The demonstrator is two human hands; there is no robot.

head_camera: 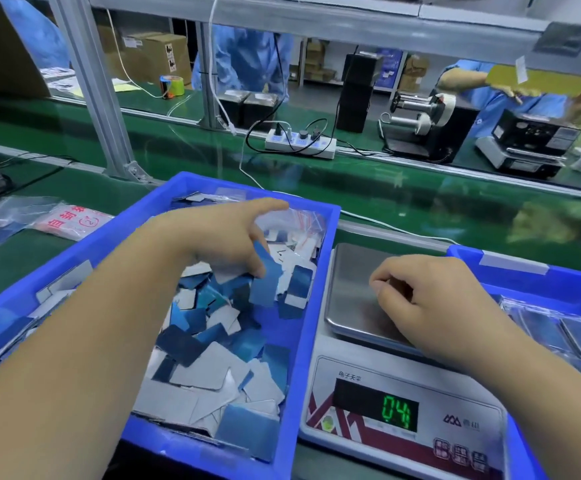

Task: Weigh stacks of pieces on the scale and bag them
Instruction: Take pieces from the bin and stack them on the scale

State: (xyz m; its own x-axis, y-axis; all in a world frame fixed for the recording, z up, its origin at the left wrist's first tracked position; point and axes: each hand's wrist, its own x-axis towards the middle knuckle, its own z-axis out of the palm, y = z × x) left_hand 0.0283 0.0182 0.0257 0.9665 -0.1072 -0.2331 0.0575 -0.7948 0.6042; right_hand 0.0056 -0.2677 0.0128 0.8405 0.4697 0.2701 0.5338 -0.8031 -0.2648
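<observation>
Over the scale's steel pan (355, 289), my right hand (431, 306) is hovering loosely curled, holding nothing, probably ready to receive pieces. In the blue bin (313, 306) beyond, my left hand (226, 237) is pinching a blue piece (266, 282) from the loose pile for weighing.

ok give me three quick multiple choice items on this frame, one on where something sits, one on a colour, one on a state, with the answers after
1. Where is the scale relative to the bin of loose pieces?
A. to its right
B. inside it
C. behind it

2. What colour are the digits on the scale display?
A. red
B. green
C. white

3. What is the left hand doing?
A. resting flat on the scale pan
B. hanging idle beside the bin
C. holding a blue piece above the bin

Answers: 1 A, the scale stands just past the bin's right wall. 2 B, the digits glow green. 3 C, its fingers pinch the piece over the pile.
</observation>
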